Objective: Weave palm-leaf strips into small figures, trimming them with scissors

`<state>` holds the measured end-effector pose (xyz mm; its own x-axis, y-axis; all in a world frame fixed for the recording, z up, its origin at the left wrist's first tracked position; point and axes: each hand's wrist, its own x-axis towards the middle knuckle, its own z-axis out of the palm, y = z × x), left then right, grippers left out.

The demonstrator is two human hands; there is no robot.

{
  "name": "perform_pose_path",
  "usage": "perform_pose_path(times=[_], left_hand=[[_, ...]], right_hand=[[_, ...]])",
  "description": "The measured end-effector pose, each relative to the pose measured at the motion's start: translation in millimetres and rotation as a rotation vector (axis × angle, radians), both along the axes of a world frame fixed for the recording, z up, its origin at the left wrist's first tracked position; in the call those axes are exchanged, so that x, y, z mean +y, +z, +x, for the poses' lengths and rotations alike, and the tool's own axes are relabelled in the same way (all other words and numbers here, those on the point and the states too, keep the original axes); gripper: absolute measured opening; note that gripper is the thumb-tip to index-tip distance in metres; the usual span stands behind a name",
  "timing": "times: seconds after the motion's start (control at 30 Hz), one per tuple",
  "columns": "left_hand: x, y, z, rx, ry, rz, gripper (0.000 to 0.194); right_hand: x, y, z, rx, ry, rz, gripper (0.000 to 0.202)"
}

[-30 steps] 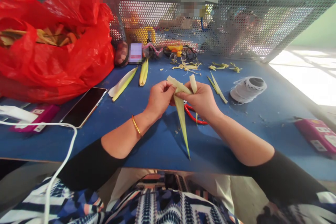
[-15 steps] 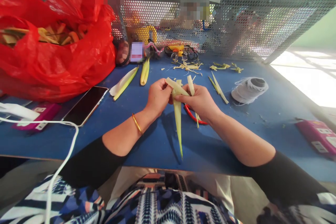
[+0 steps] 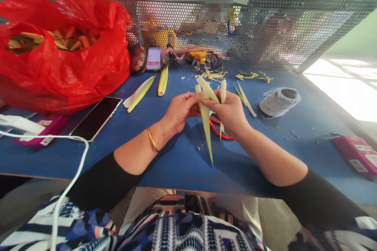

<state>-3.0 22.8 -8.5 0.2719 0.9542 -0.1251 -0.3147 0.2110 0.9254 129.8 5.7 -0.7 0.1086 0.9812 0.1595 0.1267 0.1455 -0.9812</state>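
Fingers of the left hand (image 3: 177, 113) and right hand (image 3: 233, 113) are pinched together on a folded pale leaf strip (image 3: 207, 127), held above the worktop (image 3: 173, 168), its tapered end pointing towards the person. It looks light, pliable, liable to split along the grain; I'd grip it flat at the fold. Red scissor handles (image 3: 227, 138) lie beneath, white thread (image 3: 272, 104) farther right.

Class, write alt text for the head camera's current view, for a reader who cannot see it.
Left hand and right hand pinch pale green husk strips over a blue table. Red-handled scissors lie beneath; a white thread spool stands right, a red plastic bag left.
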Motion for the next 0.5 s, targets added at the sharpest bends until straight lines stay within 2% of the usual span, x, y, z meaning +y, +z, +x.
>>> perform_pose_path(times=[0.17, 0.4, 0.5], left_hand=[[-2.0, -0.7, 1.1, -0.028, 0.026, -0.026, 0.018], [-2.5, 0.4, 1.8, -0.022, 0.048, -0.023, 0.018], [-2.6, 1.3, 2.0, -0.004, 0.073, 0.011, 0.018]], right_hand=[[1.7, -2.1, 0.2, 0.003, -0.001, 0.022, 0.021], [-0.4, -1.0, -1.4, -0.077, -0.022, 0.173, 0.017], [-0.2, -0.6, -0.5, -0.112, -0.016, 0.13, 0.017]])
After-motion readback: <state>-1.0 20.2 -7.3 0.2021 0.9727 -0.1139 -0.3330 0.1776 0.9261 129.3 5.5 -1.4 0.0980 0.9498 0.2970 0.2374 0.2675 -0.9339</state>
